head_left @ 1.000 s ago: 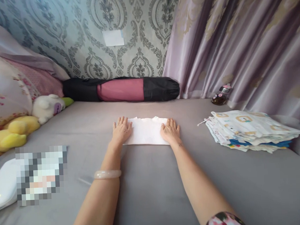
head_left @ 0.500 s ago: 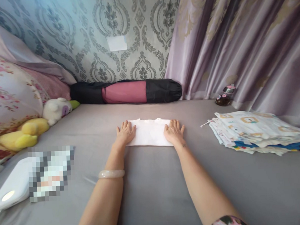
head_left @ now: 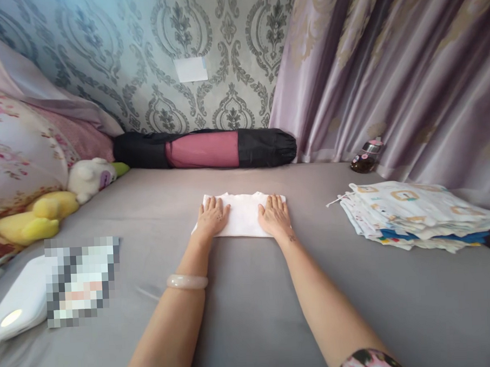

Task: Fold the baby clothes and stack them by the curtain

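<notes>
A folded white cloth garment (head_left: 243,216) lies flat on the grey bed sheet (head_left: 254,296), its far edge slightly uneven like a neckline. On its left part rests my left hand (head_left: 213,216), palm down with the fingers stretched out. My right hand (head_left: 275,214) lies flat on the right part, fingers pointing away from me. Between the two hands the middle of the garment shows. Its outer side edges are partly covered by the hands. A pale bangle (head_left: 187,282) circles my left forearm.
To the right lies a stack of folded printed cloths (head_left: 420,208), with a dark bottle (head_left: 365,156) behind it. A black and pink roll (head_left: 203,149) runs along the wall. Plush toys (head_left: 90,178) and a white device (head_left: 22,298) are on the left.
Both hands have slid inward over the garment, the left toward the right and the right toward the left. More of the garment's outer corners now shows.
</notes>
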The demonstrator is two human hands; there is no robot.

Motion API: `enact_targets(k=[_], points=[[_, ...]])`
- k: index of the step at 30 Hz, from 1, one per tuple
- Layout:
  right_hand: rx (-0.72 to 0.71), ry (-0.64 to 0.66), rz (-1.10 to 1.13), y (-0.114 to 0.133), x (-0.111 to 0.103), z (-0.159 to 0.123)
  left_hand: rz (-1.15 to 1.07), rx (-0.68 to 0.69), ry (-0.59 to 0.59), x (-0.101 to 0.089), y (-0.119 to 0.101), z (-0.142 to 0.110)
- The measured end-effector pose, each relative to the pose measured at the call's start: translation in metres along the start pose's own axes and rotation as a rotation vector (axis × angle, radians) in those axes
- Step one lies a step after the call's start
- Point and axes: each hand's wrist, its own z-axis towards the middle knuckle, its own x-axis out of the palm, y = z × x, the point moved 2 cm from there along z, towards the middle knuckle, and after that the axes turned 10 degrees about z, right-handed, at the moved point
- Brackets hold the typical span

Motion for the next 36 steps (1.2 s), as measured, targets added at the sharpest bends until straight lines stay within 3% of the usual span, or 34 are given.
enact_targets(k=[8,12,16,21,28,36], points=[[-0.031,-0.053,-0.008,0.001,-0.003,-0.002,-0.139,-0.074,0.009,-0.013,0.010,0.009],[-0.028,-0.072,-0.008,0.019,-0.004,-0.003,-0.216,-0.124,-0.049,-0.021,0.028,0.010],[-0.198,-0.035,0.017,0.045,0.002,-0.002,-0.369,-0.188,-0.082,-0.019,0.047,0.010],[-0.187,0.026,0.027,0.048,0.015,0.000,-0.534,-0.278,-0.055,-0.017,0.056,0.008],[-0.174,0.042,0.013,0.045,0.015,0.000,-0.572,-0.286,-0.072,-0.025,0.054,0.002],[-0.206,0.052,0.002,0.076,0.014,-0.001,-0.552,-0.313,-0.118,-0.028,0.066,0.006]])
